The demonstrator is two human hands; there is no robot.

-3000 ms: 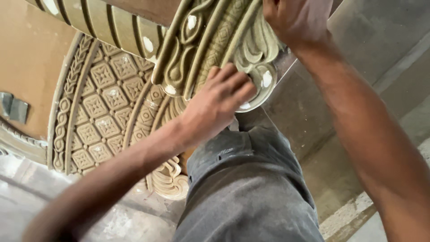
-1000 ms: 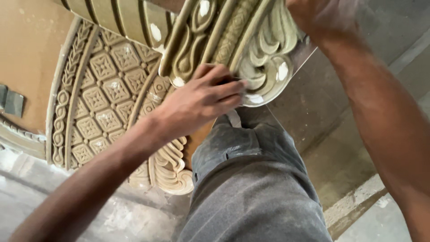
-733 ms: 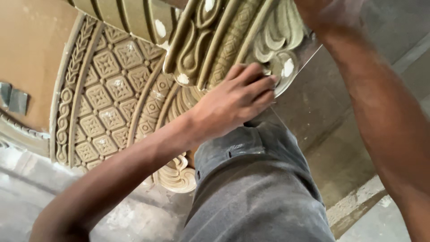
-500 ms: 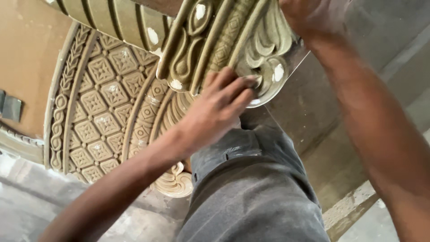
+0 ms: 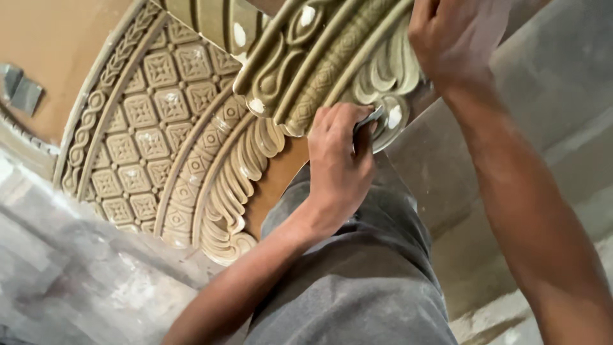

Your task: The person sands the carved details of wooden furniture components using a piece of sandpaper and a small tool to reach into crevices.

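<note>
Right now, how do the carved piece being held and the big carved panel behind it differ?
The olive-green carved moulding piece is held up, with the right hand on top and the left hand pressing a thin metal blade to it; the tan arched lattice panel lies untouched below. The moulding carries white patches; the panel shows none so large. Both share scroll-leaf relief.

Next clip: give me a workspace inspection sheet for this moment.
Surface: dusty grey floor.
Job's things: olive carved moulding piece, raised near the camera; small metal tool against its leaf scroll.
Clutter: arched lattice panel on the floor; grey scraps at left.
Hands: left hand pinches the tool; right hand grips the moulding's upper edge.
Cables: nothing seen.
Surroundings: grey trousers; grey slab at right.
</note>
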